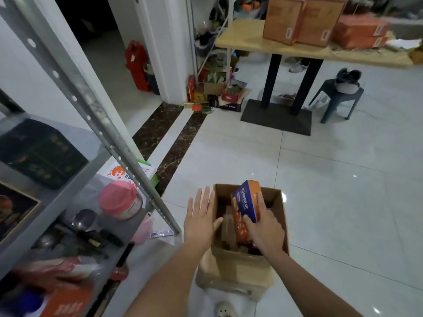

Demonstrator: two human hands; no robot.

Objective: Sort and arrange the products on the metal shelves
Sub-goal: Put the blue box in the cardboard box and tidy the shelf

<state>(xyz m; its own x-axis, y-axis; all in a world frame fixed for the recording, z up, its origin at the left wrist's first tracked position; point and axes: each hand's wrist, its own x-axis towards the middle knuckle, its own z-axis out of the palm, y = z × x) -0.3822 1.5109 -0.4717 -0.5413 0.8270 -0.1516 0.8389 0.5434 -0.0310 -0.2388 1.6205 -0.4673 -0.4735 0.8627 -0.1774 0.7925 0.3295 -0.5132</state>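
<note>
Currently the right hand grips the orange-and-blue product box, tilted and half out of the cardboard carton on the floor beside the metal shelves; the left hand is flat and released at the carton's rim. Gripped low and one-handed, the box could slip back

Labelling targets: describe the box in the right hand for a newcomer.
Right of the grey metal shelving, an open brown cardboard carton sits on the floor. The right hand grips a blue-and-orange box standing in it, the only colourful item among brown packs.
</note>
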